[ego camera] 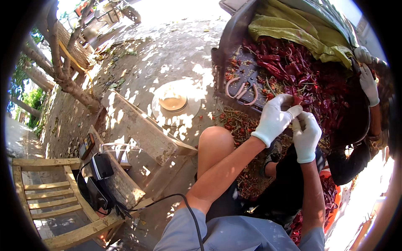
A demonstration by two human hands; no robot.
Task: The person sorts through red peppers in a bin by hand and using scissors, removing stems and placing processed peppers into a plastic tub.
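Both my hands wear white knit gloves and meet over the near edge of a heap of dried red chili peppers. My left hand pinches a red chili pepper between thumb and fingers. My right hand is close against it, fingers bent; whether it grips a part of the pepper is hidden. The heap lies on a dark cart bed. Scissors with pink handles rest on the bed, left of my hands. Yellow-green cloth covers the far side of the heap.
A co-worker's gloved hands are at the heap's right side. An orange tub of chilies stands by my right arm. Stems and scraps litter the ground below the cart. A straw hat, wooden benches and a slatted chair are at left.
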